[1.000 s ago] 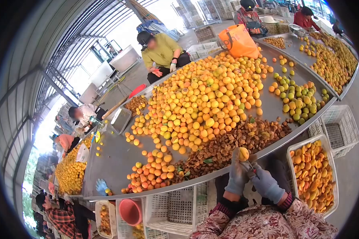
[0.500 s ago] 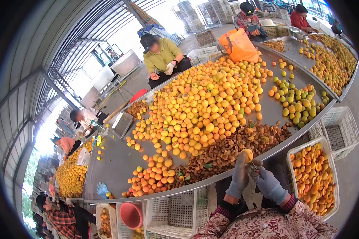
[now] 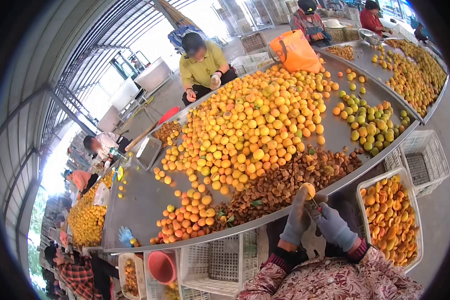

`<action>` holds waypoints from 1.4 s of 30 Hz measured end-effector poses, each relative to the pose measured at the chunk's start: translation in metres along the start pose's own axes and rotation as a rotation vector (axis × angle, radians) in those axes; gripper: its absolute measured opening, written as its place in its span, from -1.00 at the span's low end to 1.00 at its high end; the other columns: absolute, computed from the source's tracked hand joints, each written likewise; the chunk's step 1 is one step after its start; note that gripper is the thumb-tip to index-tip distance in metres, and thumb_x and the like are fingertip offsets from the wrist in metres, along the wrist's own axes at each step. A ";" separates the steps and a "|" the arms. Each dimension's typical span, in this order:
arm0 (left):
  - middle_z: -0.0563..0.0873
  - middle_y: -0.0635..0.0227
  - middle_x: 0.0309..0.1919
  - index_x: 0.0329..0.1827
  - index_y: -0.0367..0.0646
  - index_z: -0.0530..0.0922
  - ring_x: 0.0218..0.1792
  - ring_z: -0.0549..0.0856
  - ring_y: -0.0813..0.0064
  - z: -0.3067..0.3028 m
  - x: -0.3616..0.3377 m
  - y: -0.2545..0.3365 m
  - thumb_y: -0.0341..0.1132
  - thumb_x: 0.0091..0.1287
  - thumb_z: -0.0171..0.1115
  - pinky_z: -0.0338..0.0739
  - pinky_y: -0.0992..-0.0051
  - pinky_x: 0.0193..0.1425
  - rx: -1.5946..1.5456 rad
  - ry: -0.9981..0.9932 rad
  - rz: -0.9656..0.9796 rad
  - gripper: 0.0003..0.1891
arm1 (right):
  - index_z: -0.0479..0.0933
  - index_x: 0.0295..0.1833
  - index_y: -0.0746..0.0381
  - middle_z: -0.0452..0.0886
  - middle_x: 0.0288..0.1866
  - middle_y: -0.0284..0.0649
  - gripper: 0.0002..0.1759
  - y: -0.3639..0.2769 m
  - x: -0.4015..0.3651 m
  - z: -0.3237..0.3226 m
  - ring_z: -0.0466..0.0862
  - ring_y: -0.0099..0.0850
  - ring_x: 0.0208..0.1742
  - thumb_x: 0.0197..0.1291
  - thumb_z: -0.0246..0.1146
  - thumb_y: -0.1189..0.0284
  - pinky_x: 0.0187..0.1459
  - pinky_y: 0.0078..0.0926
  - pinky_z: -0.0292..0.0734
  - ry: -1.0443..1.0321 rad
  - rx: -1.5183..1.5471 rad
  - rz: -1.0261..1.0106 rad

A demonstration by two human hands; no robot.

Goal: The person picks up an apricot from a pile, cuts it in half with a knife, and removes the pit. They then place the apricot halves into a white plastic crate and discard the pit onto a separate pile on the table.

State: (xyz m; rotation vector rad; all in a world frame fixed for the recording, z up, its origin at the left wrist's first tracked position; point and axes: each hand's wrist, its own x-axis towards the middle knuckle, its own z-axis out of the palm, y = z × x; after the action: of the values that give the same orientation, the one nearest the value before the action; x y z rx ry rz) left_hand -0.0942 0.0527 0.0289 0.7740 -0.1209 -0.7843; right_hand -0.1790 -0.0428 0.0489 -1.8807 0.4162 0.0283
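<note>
- Shifted since the earlier frame: the head of a co-worker (image 3: 202, 67), beyond the tabletop (image 3: 140, 210) and ahead-left of the fingers, has moved towards the bag (image 3: 296, 52). Both hands have barely moved.
- Well left of the fingers, a blue glove (image 3: 125, 235) lies by the near edge of the tabletop.
- Left of the fingers and below that edge, a red bucket (image 3: 162, 266) stands beside a white crate (image 3: 199, 267).
- Ahead-left of the fingers, a heap (image 3: 250, 125) of yellow and orange fruit covers much of the tabletop, the orange bag at its far side.
- Just beyond the left fingers, brown pieces (image 3: 295, 175) are spread along the heap's near side.
- Left hand (image 3: 294, 226), in a soiled grey-blue glove: its fingers are closed on one orange fruit (image 3: 308, 190), held up in front of the tabletop edge.
- Between the two hands, a thin tool (image 3: 315, 204) with a red part points up at the fruit, its tip at or close to the underside.
- Right hand (image 3: 336, 227), gloved alike: its fingers are clamped around the tool.
- Ahead-right of the fingers, green fruits (image 3: 370, 127) lie in a loose group.
- Right of the right fingers, a white bin (image 3: 361, 212) holds cut orange fruit; another crate (image 3: 427, 162) stands behind it.
</note>
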 end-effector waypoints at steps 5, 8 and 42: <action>0.67 0.13 -0.22 0.02 -0.21 0.47 -0.14 0.65 0.31 -0.025 0.013 -0.006 0.19 0.39 -0.13 0.56 0.37 -0.03 -0.184 -0.197 -0.029 -0.42 | 0.38 -0.01 0.35 0.61 -0.33 0.09 -0.57 -0.002 -0.007 0.008 0.63 0.02 -0.23 0.28 0.09 0.16 -0.24 -0.20 0.51 0.013 -0.238 0.057; 0.68 0.15 -0.26 0.02 -0.20 0.47 -0.19 0.65 0.26 -0.015 0.017 -0.003 0.19 0.39 -0.12 0.56 0.32 -0.05 -0.256 -0.159 -0.113 -0.43 | 0.37 0.02 0.36 0.61 -0.34 0.07 -0.53 0.006 -0.007 0.007 0.64 0.00 -0.27 0.27 0.09 0.13 -0.27 -0.22 0.52 0.051 -0.231 0.021; 0.67 0.04 -0.27 0.02 -0.27 0.41 -0.23 0.66 0.18 0.016 0.006 0.002 0.23 0.40 -0.24 0.60 0.26 -0.08 0.004 -0.002 -0.073 -0.36 | 0.30 -0.09 0.32 0.59 -0.29 0.10 -0.59 -0.009 -0.005 -0.006 0.59 0.03 -0.16 0.30 0.02 0.13 -0.13 -0.10 0.47 -0.015 -0.279 0.024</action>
State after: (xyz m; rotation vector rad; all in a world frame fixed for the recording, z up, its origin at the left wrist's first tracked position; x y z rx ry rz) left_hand -0.0950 0.0401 0.0406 0.7849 -0.0960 -0.8545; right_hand -0.1822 -0.0443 0.0598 -2.1487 0.4422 0.1222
